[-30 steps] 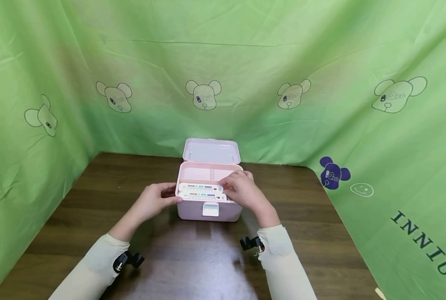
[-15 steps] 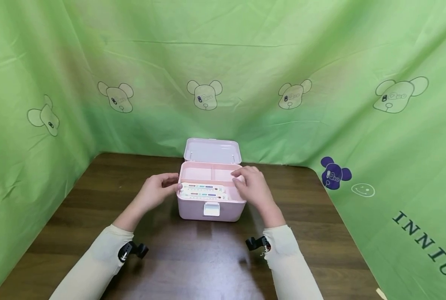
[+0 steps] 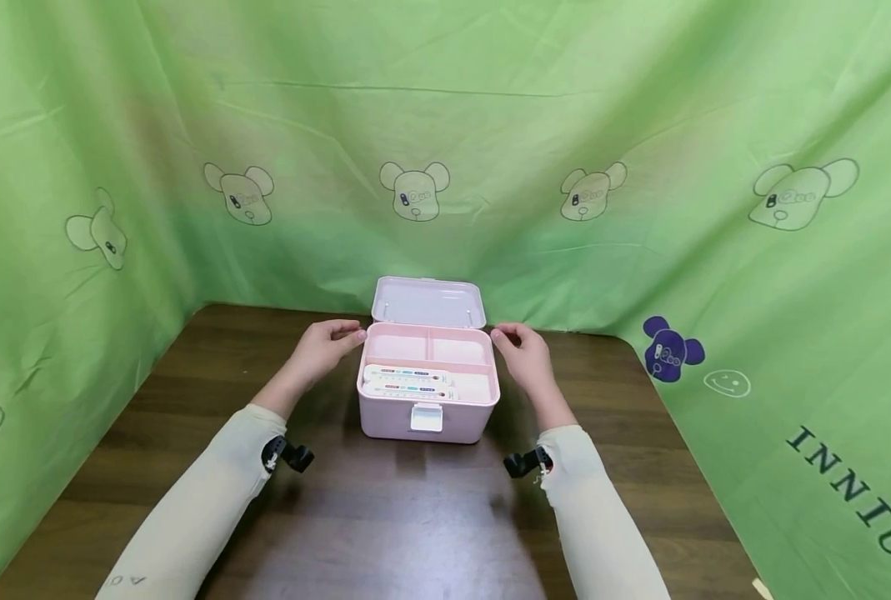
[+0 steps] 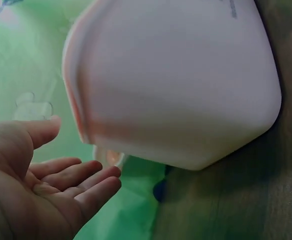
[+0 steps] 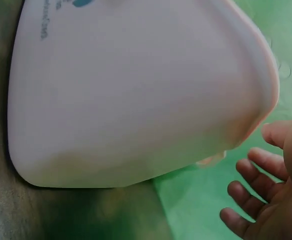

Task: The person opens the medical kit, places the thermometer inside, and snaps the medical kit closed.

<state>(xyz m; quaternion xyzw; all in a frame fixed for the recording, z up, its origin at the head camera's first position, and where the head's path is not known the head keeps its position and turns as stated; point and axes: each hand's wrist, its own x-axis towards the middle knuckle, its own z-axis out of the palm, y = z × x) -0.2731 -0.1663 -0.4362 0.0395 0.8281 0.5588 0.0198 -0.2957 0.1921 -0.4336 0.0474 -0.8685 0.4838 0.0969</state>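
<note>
In the head view, a pink storage box (image 3: pixel 428 421) stands with its lid (image 3: pixel 428 302) up and back. Its pink inner tray (image 3: pixel 460 352) is divided; two long white packets with coloured print (image 3: pixel 406 389) lie in the front compartment. My left hand (image 3: pixel 322 350) is beside the box's back left corner, my right hand (image 3: pixel 529 357) beside the back right corner. Both wrist views show a box side wall (image 4: pixel 181 85) close by, with loosely extended fingers (image 4: pixel 98 195) on the left and slightly bent fingers (image 5: pixel 246 197) on the right. Neither hand holds anything.
The box rests on a dark wooden table (image 3: pixel 415 533). A green curtain (image 3: pixel 430 108) with bear-head prints hangs close behind the lid and along both sides. A white latch (image 3: pixel 426 417) hangs on the box's front.
My right hand has come out of the front compartment, away from the packets, to the back right corner. My left hand has slid along the left side toward the back.
</note>
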